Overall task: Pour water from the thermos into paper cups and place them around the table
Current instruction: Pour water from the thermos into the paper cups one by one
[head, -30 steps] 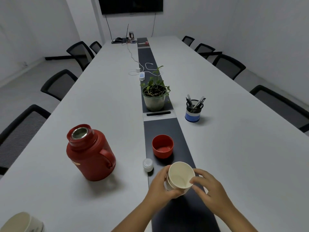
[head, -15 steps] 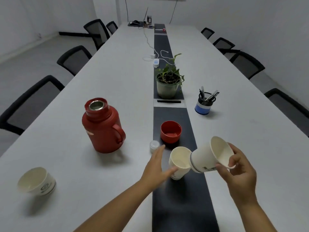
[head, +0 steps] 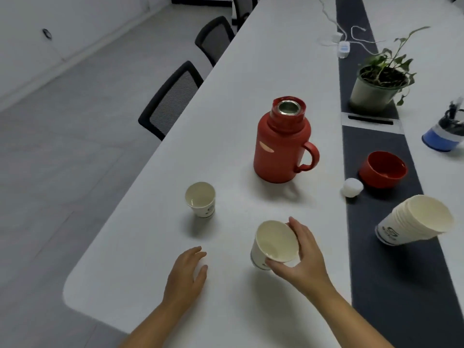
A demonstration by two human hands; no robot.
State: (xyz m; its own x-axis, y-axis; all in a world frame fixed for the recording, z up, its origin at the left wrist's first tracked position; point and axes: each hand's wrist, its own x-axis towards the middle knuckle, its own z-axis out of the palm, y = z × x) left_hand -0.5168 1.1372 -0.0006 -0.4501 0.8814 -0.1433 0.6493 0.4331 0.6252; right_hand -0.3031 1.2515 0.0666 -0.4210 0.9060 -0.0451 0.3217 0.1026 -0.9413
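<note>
Head view: white table (head: 251, 71), dark centre strip (head: 391, 285), grey floor (head: 62, 146).

— Where are we?
— We're in an office meeting room: a long white conference table (head: 251, 96) with a dark center strip (head: 376, 151), mesh chairs (head: 173, 96) along its edge, a pen holder (head: 444, 136), and a potted plant (head: 376, 89).
</note>
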